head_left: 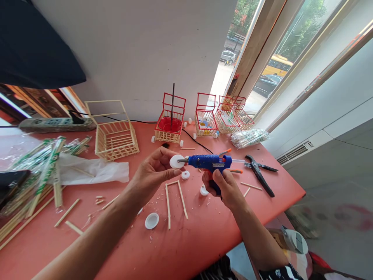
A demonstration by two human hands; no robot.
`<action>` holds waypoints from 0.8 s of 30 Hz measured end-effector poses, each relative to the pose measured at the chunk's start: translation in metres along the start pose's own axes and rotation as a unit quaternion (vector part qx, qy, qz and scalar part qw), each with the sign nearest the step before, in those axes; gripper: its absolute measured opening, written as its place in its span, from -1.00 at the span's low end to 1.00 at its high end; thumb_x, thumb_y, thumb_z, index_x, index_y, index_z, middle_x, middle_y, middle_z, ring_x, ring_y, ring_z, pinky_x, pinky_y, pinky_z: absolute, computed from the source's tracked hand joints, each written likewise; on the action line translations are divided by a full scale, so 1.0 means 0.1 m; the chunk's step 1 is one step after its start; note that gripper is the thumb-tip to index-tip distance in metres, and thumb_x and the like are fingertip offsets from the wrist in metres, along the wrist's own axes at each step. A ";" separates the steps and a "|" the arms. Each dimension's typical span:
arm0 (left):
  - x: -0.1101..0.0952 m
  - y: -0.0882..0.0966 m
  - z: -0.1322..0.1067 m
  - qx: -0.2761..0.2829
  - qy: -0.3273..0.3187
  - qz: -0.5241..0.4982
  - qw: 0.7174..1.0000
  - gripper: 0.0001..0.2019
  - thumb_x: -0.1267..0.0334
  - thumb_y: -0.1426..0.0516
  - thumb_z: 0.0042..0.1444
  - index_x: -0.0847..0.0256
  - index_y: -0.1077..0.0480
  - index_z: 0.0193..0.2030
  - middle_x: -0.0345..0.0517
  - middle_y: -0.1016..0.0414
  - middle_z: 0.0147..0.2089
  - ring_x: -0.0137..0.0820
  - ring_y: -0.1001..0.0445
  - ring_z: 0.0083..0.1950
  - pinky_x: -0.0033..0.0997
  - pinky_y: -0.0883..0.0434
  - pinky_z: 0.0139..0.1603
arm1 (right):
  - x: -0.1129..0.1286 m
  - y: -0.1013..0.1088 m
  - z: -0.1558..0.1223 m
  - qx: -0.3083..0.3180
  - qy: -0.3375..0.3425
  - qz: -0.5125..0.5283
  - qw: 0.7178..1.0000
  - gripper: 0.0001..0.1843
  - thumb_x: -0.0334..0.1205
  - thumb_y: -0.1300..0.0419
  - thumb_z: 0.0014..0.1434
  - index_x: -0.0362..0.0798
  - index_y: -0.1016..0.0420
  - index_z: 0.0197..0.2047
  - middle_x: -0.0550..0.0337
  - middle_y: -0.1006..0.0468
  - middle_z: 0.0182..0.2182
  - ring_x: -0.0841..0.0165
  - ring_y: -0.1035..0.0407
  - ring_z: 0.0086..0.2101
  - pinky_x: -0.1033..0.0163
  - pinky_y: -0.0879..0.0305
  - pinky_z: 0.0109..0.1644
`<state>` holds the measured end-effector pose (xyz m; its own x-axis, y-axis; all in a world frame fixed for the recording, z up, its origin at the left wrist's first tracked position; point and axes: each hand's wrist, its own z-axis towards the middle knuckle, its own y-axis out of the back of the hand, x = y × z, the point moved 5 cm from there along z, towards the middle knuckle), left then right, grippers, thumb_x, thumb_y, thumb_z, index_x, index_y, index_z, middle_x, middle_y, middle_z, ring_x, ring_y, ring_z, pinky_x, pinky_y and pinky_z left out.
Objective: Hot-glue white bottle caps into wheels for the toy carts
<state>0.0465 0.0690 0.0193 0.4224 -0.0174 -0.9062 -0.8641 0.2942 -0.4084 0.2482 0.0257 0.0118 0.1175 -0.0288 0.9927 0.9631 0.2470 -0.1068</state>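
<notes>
My left hand [153, 171] pinches a white bottle cap [176, 161] between thumb and fingers, held above the red table [204, 233]. My right hand [225, 188] grips a blue hot glue gun [210, 162] by its handle. The gun's metal nozzle touches the face of the cap. Below the hands lies a U-shaped frame of wooden sticks [176, 198]. Three more white caps sit on the table: one [185, 175] under the gun, one [204, 190] beside my right hand, one [152, 221] nearer the front edge.
Unpainted stick basket [115, 136] at the back left. Several red-railed stick carts [170, 124] line the wall. Black pliers [259, 173] lie to the right. Packets of chopsticks [37, 171] and loose sticks crowd the left. A power strip [55, 124] and black cord run along the back.
</notes>
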 end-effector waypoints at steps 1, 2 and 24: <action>0.00 0.00 0.00 -0.004 -0.002 -0.001 1.000 -0.63 0.24 -0.55 -0.12 0.16 -0.50 -0.26 -0.18 -0.69 -0.34 -0.32 -0.67 -0.28 -0.35 -0.61 -0.16 | 0.00 0.00 0.00 0.001 0.003 0.001 1.000 -0.42 0.33 -0.23 0.33 -0.08 -0.42 -0.29 0.25 -0.35 -0.46 0.52 -0.11 -0.60 0.31 0.07 -0.54; -0.01 0.00 0.00 -0.006 -0.004 -0.004 1.000 -0.63 0.23 -0.55 -0.13 0.16 -0.50 -0.27 -0.19 -0.69 -0.35 -0.33 -0.67 -0.28 -0.35 -0.60 -0.16 | 0.00 0.00 0.00 0.001 0.005 0.001 1.000 -0.43 0.33 -0.23 0.33 -0.08 -0.42 -0.29 0.25 -0.36 -0.46 0.52 -0.11 -0.60 0.31 0.06 -0.54; -0.07 0.04 -0.06 -0.097 -0.078 0.074 0.990 -0.58 0.23 -0.56 -0.15 0.17 -0.51 -0.20 -0.12 -0.72 -0.22 -0.23 -0.69 -0.11 -0.24 -0.58 0.01 | -0.04 0.03 -0.02 -0.038 0.094 -0.113 0.988 -0.45 0.29 -0.18 0.38 -0.07 -0.49 -0.29 0.27 -0.30 -0.54 0.44 -0.13 -0.57 0.25 0.00 -0.46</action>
<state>0.0379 0.0648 0.0236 0.3114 0.1644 -0.9360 -0.9495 0.0942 -0.2994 0.2515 0.0250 0.0077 -0.0660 -0.2566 0.9643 0.9846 0.1399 0.1046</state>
